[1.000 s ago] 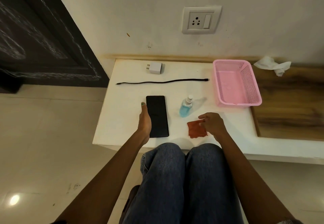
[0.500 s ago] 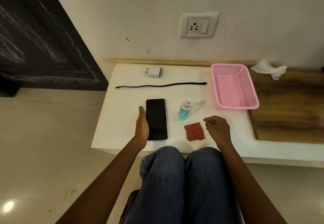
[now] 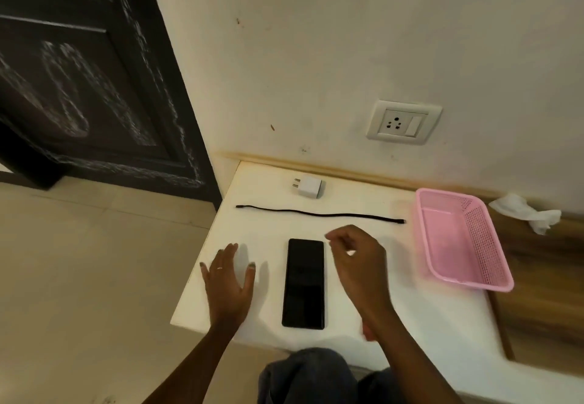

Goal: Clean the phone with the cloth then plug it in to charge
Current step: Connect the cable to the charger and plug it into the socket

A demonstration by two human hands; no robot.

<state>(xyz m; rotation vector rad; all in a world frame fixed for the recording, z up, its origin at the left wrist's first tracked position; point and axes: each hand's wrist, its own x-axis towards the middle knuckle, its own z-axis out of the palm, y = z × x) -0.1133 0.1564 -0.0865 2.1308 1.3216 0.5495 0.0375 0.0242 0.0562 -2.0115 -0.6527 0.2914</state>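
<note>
White wall and a white table (image 3: 426,318) fill the view, with a dark door at 10 o'clock and a wall socket (image 3: 403,123) at 1 o'clock. On the table, the phone (image 3: 304,283) is laid flat, screen up, near the front edge at the middle. Just past it, at 12 o'clock, a black cable (image 3: 319,214) is stretched out in a line, and a white charger plug (image 3: 308,187) is set behind the cable, close to the wall. A pink basket (image 3: 502,272) is seen at 3 o'clock, and a crumpled white tissue (image 3: 526,214) lies beyond it on a wooden top.

The left hand (image 3: 229,283) is held open, with the fingers spread, just beside the phone at 9 o'clock; it is not touching it. The right hand (image 3: 355,256) is held above the table at the phone's 3 o'clock side, with the fingers loosely curled. Nothing can be seen in it, but the picture is blurred there. No cloth is seen, and it may be hidden under the right arm.

The cleaning seems not to be started yet. The phone lies close to the table's front edge, so it could be knocked off by a quick wipe if it is not held down. The cable could be swept away by a sleeve or an arm. The plug could be hard to push in if it is lined up badly with the socket.
</note>
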